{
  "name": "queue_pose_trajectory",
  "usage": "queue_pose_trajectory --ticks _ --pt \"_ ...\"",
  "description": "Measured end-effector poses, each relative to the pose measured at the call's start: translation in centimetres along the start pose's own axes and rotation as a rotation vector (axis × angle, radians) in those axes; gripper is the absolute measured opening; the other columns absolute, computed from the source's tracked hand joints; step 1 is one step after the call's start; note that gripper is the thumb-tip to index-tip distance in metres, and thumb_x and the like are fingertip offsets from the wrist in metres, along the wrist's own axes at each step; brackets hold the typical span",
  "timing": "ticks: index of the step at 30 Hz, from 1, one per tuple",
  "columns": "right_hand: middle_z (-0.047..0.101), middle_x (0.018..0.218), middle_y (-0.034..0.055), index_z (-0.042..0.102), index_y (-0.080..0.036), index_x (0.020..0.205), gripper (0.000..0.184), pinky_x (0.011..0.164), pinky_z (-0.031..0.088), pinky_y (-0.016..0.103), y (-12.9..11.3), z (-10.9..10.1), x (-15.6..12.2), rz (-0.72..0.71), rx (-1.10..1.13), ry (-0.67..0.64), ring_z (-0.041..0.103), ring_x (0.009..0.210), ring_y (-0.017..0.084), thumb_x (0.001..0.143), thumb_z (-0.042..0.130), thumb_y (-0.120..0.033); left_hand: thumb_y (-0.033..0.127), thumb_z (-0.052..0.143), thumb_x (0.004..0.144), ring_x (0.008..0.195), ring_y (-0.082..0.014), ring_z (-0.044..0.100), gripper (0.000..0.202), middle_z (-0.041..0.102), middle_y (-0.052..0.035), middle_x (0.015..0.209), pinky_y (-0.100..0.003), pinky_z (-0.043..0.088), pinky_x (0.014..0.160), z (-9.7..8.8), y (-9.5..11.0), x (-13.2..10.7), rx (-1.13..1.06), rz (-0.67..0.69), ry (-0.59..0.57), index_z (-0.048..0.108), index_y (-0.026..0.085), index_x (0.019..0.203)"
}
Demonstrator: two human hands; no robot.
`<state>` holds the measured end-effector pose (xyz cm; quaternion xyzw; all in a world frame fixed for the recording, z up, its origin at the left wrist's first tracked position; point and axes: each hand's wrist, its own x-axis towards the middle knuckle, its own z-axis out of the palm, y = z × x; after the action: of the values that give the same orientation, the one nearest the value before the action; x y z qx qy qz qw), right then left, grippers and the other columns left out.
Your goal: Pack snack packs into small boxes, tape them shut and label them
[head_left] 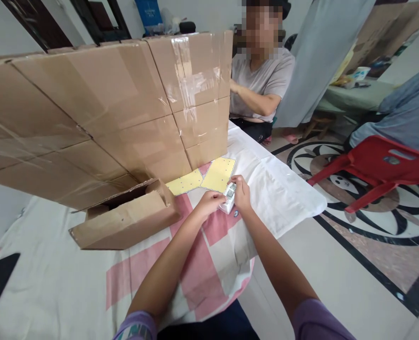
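Note:
Between my hands is a small white pack with grey-green squares on its top (230, 197); its exact kind I cannot make out. My left hand (210, 204) pinches its left side with the fingertips. Closed around the right edge is my right hand (242, 192), its thumb and fingers curled. The pack is held low over the cloth, and I cannot tell whether it touches. A small round grey piece (235, 213) lies just below it. Just beyond my hands are a dotted yellow sheet (219, 174) and a second yellow sheet (187, 182), on the cloth.
Taped cardboard boxes (124, 104) form a wall ahead and left. An open carton (124, 222) lies before it on the pink-and-white cloth (202, 264). A person (262, 80) sits beyond the wall's right end. A red chair (389, 165) with another seated person stands right.

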<state>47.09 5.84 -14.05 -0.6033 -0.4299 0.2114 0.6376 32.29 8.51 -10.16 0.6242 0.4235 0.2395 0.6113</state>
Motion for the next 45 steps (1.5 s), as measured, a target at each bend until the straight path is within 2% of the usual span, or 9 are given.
queue_pose_trajectory --ticks 4,7,11,15,20,25,37,45 --pt "0.071 0.086 0.003 0.06 -0.026 0.096 0.051 0.084 0.047 0.035 -0.1 0.0 0.0 -0.015 -0.021 0.007 0.066 0.09 0.022 0.105 0.023 -0.059 0.044 0.076 0.062 0.067 -0.0143 0.053 0.029 0.062 -0.0015 0.064 -0.028 0.039 0.066 0.3 0.6 -0.6 -0.11 -0.047 0.008 0.065 0.017 0.059" --pt "0.072 0.088 0.0035 0.061 -0.026 0.095 0.052 0.083 0.047 0.035 -0.1 0.0 -0.1 -0.006 -0.036 0.008 0.067 0.09 0.022 0.105 0.023 -0.06 0.045 0.079 0.059 0.064 -0.0125 0.049 0.035 0.055 0.0007 0.059 -0.027 0.036 0.063 0.6 1.1 -1.2 -0.156 -0.058 0.043 0.057 0.018 0.054" --pt "0.073 0.094 0.0042 0.06 -0.027 0.091 0.053 0.085 0.047 0.034 -0.1 0.0 -0.1 -0.027 -0.07 -0.017 0.067 0.093 0.022 0.105 0.022 -0.061 0.049 0.079 0.061 0.061 -0.0111 0.044 0.04 0.049 0.002 0.058 -0.026 0.033 0.06 0.5 2.2 -2.0 -0.197 -0.073 0.075 0.053 0.019 0.056" --pt "0.073 0.097 0.0047 0.06 -0.027 0.088 0.052 0.087 0.047 0.034 -0.1 0.1 -0.1 -0.045 -0.076 -0.017 0.067 0.097 0.022 0.105 0.023 -0.06 0.043 0.081 0.062 0.057 -0.0081 0.035 0.046 0.039 0.0047 0.056 -0.025 0.026 0.056 0.0 2.9 -2.8 -0.194 -0.098 0.076 0.043 0.02 0.053" --pt "0.072 0.087 0.0032 0.06 -0.027 0.094 0.048 0.081 0.047 0.034 0.0 0.1 -0.2 -0.031 -0.035 -0.014 0.067 0.087 0.022 0.106 0.025 -0.057 0.041 0.078 0.066 0.053 -0.0065 0.024 0.041 0.032 0.0067 0.056 -0.026 0.015 0.052 0.0 1.1 -4.5 -0.178 -0.218 0.059 0.044 0.02 0.056" --pt "0.073 0.089 0.0033 0.06 -0.026 0.093 0.05 0.076 0.046 0.033 0.2 0.1 -0.1 -0.015 -0.048 -0.026 0.066 0.08 0.021 0.105 0.026 -0.06 0.042 0.074 0.069 0.053 -0.0066 0.022 0.037 0.029 0.0075 0.058 -0.025 0.014 0.052 0.5 -0.5 -5.7 -0.201 -0.26 0.08 0.045 0.02 0.06" --pt "0.072 0.085 0.0027 0.059 -0.027 0.098 0.047 0.075 0.047 0.032 0.3 0.2 -0.1 -0.007 -0.043 -0.033 0.066 0.081 0.022 0.104 0.027 -0.061 0.047 0.074 0.065 0.056 -0.0073 0.029 0.038 0.034 0.0066 0.06 -0.023 0.019 0.053 0.9 -1.3 -6.2 -0.228 -0.252 0.133 0.047 0.021 0.064" --pt "0.072 0.085 0.0021 0.059 -0.027 0.097 0.045 0.075 0.047 0.032 0.1 0.1 -0.2 0.001 -0.047 -0.036 0.066 0.079 0.021 0.105 0.029 -0.059 0.047 0.075 0.067 0.051 -0.0067 0.022 0.043 0.029 0.0079 0.055 -0.026 0.015 0.05 0.2 -1.5 -5.9 -0.182 -0.245 0.074 0.042 0.022 0.059"
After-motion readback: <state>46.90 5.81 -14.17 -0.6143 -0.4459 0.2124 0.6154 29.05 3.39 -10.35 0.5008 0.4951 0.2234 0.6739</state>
